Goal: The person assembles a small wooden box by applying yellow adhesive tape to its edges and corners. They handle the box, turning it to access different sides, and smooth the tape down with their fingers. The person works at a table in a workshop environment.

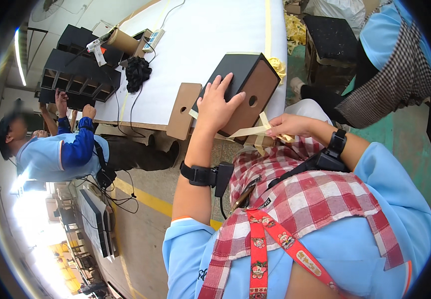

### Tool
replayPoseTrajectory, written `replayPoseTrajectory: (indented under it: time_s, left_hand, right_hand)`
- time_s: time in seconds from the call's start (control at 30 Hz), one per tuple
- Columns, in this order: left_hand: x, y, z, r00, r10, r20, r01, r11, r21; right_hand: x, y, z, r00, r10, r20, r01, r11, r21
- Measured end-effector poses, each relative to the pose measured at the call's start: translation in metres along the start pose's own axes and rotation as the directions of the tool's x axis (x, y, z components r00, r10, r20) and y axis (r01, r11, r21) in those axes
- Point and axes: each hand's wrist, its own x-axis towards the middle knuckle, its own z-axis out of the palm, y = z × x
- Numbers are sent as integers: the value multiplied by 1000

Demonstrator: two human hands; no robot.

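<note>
A black box (248,84) with a brown end panel that has a round hole rests at the near edge of the white table (210,35). My left hand (218,104) lies flat on its black side, fingers spread. My right hand (286,125) pinches a strip of pale yellow tape (248,131) that runs from the box's lower corner toward me. A loose brown cardboard panel (183,110) with a small hole lies beside the box on its left. Both wrists wear black bands.
Another person in a blue top (56,154) sits at the left by a stack of black boxes (78,74). A cardboard roll (121,42), black cloth (137,73) and cables lie on the table. A third person (390,65) stands right, near a black stool (332,37).
</note>
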Motion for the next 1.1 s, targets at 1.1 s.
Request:
replayPoseTrajectory:
  time_s: [1.1]
  left_hand:
    - [-25, -12, 7, 883, 273, -381, -145, 932, 331]
  right_hand:
    - [-109, -89, -36, 911, -217, -351, 307, 925, 224]
